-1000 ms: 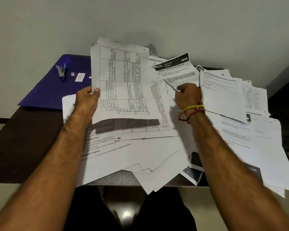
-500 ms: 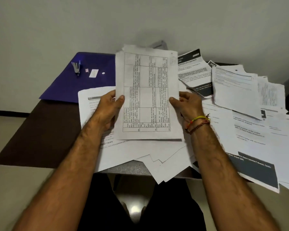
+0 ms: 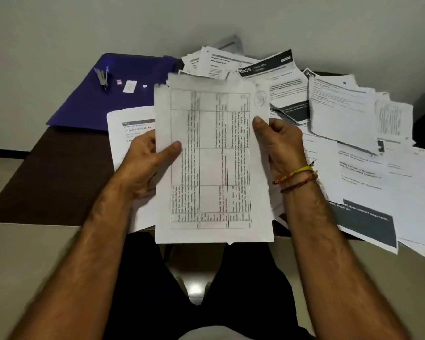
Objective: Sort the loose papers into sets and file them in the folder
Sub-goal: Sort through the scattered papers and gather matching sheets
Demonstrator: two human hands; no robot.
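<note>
Both hands pinch a thin set of white printed table sheets (image 3: 212,163) by its side edges: left hand (image 3: 145,163) thumb on the front, right hand (image 3: 280,146) thumb likewise, fingers curled behind. Loose white papers (image 3: 368,168) spread right of it; a flat blue plastic folder (image 3: 123,94) lies beyond, to its left.

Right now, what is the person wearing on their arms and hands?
Both forearms are bare, with no sleeves in view and no gloves. The left hand and its wrist carry nothing. At the wrist of the right hand sit thin thread bands: one yellow with red sections, one dark red below it.
</note>
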